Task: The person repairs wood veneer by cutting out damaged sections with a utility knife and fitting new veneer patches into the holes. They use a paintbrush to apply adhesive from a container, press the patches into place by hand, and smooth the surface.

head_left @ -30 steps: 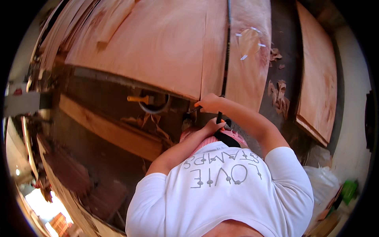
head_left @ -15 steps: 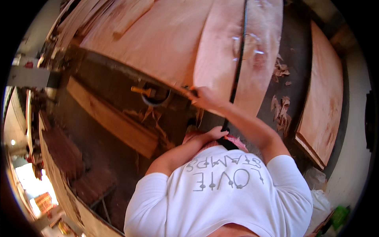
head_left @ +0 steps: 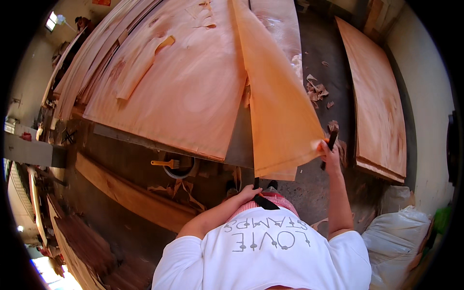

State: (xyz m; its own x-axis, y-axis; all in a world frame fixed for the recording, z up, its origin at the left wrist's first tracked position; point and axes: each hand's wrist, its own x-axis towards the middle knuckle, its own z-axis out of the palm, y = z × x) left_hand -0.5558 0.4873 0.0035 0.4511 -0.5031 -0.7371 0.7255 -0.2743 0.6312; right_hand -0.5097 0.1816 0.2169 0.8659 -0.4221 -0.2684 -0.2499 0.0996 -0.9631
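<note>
A thin orange-brown wood veneer sheet (head_left: pixel 275 106) is raised and tilted. My right hand (head_left: pixel 330 159) is closed at its near right corner, and a dark, narrow hand tool (head_left: pixel 333 138) with a bit of orange sticks up from the same fist. Its exact kind I cannot make out. At my waist my left hand (head_left: pixel 249 194) is closed around the end of a long thin black bar (head_left: pixel 256 182). The raised veneer hides most of that bar. Left of it lies a wide, pale reddish veneer sheet (head_left: pixel 183 96) on the stack.
A yellow-handled brush (head_left: pixel 164 164) rests across a round pot (head_left: pixel 186 170) below the stack's near edge. A long plank (head_left: pixel 130 193) lies at left. Another veneer stack (head_left: pixel 377 111) stands along the right wall; scraps (head_left: pixel 316 91) litter the floor between. White sacks (head_left: pixel 398 241) sit at lower right.
My right hand has moved right from the stack's near edge, lifting a veneer sheet's corner with it. The sheet now covers much of the bar. My left hand stays at the bar's end.
</note>
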